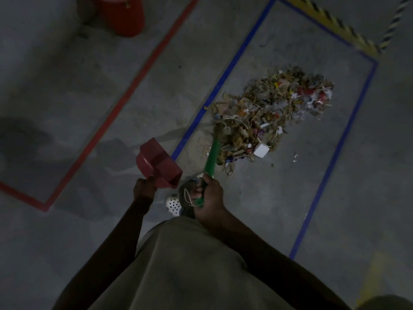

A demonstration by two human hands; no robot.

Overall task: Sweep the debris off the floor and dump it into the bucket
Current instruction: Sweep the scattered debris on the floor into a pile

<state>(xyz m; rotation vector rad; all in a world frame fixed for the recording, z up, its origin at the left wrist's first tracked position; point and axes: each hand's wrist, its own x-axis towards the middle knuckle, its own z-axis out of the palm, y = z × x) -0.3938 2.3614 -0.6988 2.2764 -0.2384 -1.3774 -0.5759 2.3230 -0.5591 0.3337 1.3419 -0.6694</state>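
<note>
As the head view looks down, scene: a person stands over a grey floor [279,198] marked with red tape [125,90] and blue tape [223,77].
Left hand [144,189]: curled round the dustpan [158,163] handle, pan held up off the floor.
Right hand [209,195]: fist wrapped round the top of the green broom [212,157].
Broom: shaft slants away from the body; its bristle end sits in the near-left edge of the pile.
Debris [274,106]: heaped on the floor inside the blue tape, ahead and to the right of both hands.
Long axis: near-left to far-right, roughly in line with the broom shaft.
Nearer hand: the right; the dustpan hangs left of the pile, just beside the shaft.
Bucket [123,16]: red, far ahead on the left beyond the red tape, well apart from the pile.
Next, I'd guess: pan down at the pile's near-left end, broom drawing debris along that axis into it.
</note>
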